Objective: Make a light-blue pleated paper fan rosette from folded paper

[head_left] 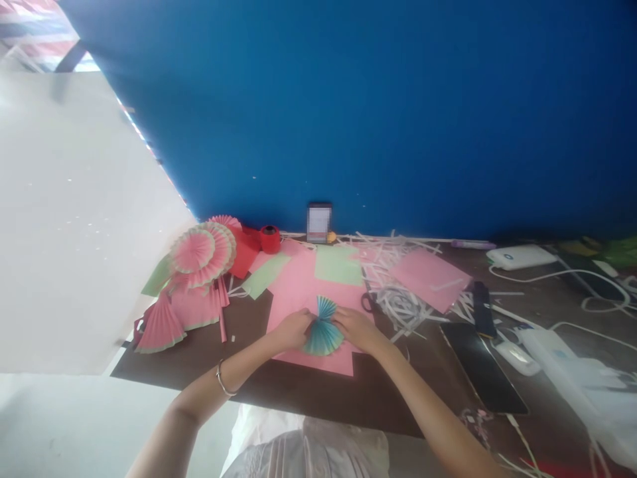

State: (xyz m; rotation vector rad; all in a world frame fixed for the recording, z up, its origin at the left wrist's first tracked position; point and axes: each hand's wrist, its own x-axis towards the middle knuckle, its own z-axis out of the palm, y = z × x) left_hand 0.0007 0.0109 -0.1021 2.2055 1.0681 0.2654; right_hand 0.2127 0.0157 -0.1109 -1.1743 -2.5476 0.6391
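Both hands grip a pleated blue paper fan (323, 326) over a pink sheet (298, 285): left hand (294, 330) on its left side, right hand (354, 328) on its right. Pink rosettes (202, 249) lie left; white paper strips (398, 299) right.

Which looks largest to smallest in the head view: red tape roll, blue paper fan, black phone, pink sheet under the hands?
pink sheet
black phone
blue paper fan
red tape roll, which lies farthest back, so true size is unsure

Paper strips (398, 300) and phone (482, 365) at right
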